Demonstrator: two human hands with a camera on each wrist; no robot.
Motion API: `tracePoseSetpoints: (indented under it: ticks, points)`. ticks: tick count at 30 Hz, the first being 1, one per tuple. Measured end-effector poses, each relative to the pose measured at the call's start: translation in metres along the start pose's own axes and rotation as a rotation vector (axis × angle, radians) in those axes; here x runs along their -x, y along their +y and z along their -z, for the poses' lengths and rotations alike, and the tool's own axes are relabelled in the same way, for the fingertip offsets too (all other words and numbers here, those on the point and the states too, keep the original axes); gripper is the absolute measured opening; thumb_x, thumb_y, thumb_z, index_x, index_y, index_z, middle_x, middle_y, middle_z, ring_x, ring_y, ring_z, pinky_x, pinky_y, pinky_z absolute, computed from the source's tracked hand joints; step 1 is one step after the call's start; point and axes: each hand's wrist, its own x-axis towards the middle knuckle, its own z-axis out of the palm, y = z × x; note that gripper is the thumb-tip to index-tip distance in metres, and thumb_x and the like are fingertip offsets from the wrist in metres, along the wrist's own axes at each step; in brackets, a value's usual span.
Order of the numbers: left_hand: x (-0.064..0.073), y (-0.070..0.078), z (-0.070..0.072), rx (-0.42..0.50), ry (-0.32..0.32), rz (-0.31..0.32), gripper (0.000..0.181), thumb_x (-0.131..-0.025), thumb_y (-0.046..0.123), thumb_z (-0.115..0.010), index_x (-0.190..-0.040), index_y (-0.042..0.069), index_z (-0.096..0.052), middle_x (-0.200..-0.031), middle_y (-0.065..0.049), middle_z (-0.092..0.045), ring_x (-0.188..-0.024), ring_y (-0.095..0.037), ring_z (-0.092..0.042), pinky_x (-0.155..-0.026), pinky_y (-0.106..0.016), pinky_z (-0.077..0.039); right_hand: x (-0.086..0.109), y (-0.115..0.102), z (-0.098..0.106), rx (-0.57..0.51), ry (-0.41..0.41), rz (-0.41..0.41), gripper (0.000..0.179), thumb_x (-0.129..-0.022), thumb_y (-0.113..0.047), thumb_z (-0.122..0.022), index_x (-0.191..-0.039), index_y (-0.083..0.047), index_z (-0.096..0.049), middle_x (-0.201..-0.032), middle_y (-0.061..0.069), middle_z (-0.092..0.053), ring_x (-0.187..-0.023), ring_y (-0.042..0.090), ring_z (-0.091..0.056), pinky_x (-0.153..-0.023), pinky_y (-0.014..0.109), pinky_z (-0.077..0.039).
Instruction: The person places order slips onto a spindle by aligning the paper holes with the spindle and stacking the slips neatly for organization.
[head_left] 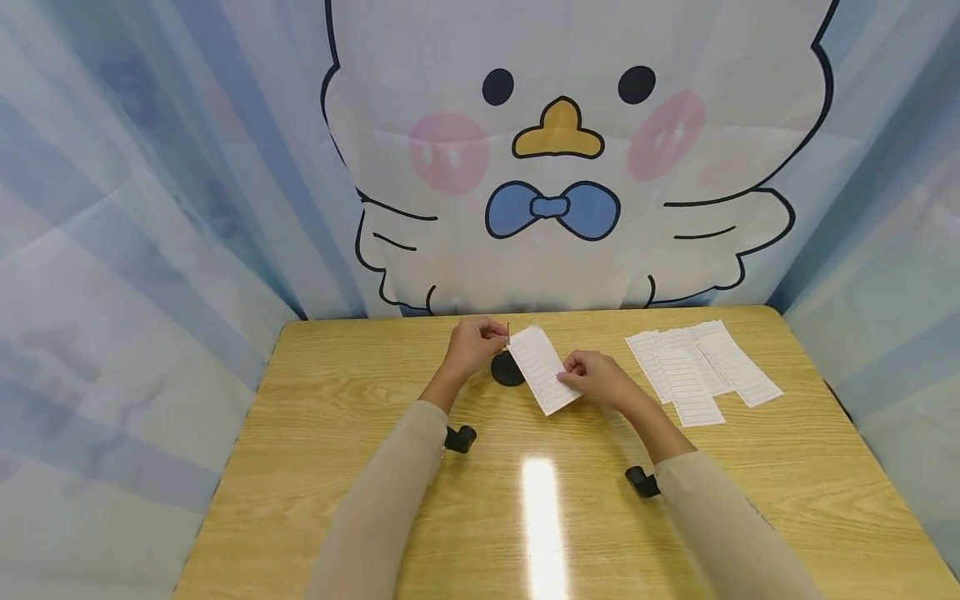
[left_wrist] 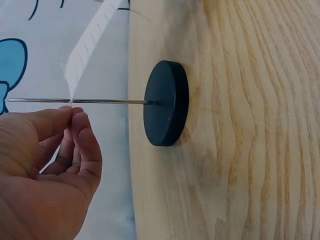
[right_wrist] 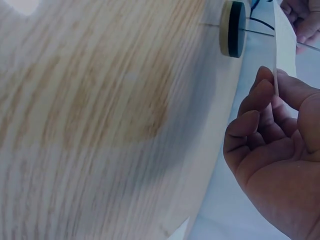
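Note:
A bill spike stands near the table's far edge, with a round black base (left_wrist: 161, 107) and a thin metal rod (left_wrist: 117, 102). One white slip of paper (head_left: 538, 367) printed with lines is stretched at a slant between the two hands. The left hand (head_left: 471, 345) pinches the slip's far corner between thumb and fingers, right against the rod partway up. In the left wrist view, the rod shows on both sides of that corner. At the slip's near right edge, the right hand (right_wrist: 280, 135) pinches it between thumb and index finger, other fingers curled.
Several similar printed slips (head_left: 693, 375) lie overlapping on the right of the wooden table (head_left: 337, 500). A curtain (head_left: 555, 267) with a cartoon figure hangs right behind the far edge. Black wrist mounts (head_left: 461, 439) stick out from both forearms.

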Motion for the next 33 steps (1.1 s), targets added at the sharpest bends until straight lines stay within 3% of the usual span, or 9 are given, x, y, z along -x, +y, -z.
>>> tracePoseSetpoints:
  ticks: [8, 14, 22, 33]
  points:
    - [0.000, -0.007, -0.004, -0.017, -0.029, 0.013, 0.007, -0.097, 0.009, -0.073, -0.100, 0.004, -0.076, -0.091, -0.010, -0.074, -0.083, -0.022, -0.071, -0.069, -0.029, -0.057, 0.002, 0.003, -0.006, 0.028, -0.047, -0.023, 0.021, -0.103, -0.023, -0.066, -0.088, -0.008, -0.062, -0.074, 0.000, -0.051, -0.068, 0.015, -0.046, -0.062, 0.029, -0.040]
    - [-0.002, -0.015, -0.008, -0.055, -0.051, 0.026, 0.005, -0.097, 0.009, -0.073, -0.098, 0.006, -0.076, -0.091, -0.009, -0.074, -0.082, -0.017, -0.069, -0.070, -0.027, -0.058, 0.005, 0.001, -0.009, 0.038, -0.081, -0.051, 0.022, -0.103, -0.023, -0.065, -0.088, -0.007, -0.063, -0.071, 0.001, -0.053, -0.064, 0.014, -0.046, -0.062, 0.030, -0.041]
    - [-0.002, -0.023, -0.012, -0.091, -0.039, 0.018, 0.005, -0.096, 0.008, -0.074, -0.097, 0.005, -0.077, -0.092, -0.008, -0.074, -0.083, -0.017, -0.068, -0.070, -0.026, -0.056, 0.006, 0.000, -0.012, 0.042, -0.108, -0.076, 0.023, -0.103, -0.023, -0.066, -0.086, -0.007, -0.065, -0.064, 0.003, -0.059, -0.056, 0.014, -0.050, -0.054, 0.029, -0.042]
    - [-0.001, -0.025, -0.015, -0.145, -0.028, 0.005, 0.006, -0.095, 0.007, -0.075, -0.098, 0.003, -0.077, -0.094, -0.011, -0.076, -0.084, -0.020, -0.070, -0.071, -0.027, -0.057, 0.005, 0.007, -0.015, 0.006, -0.132, -0.087, 0.021, -0.101, -0.020, -0.068, -0.086, -0.006, -0.069, -0.065, 0.003, -0.063, -0.058, 0.013, -0.057, -0.054, 0.026, -0.045]
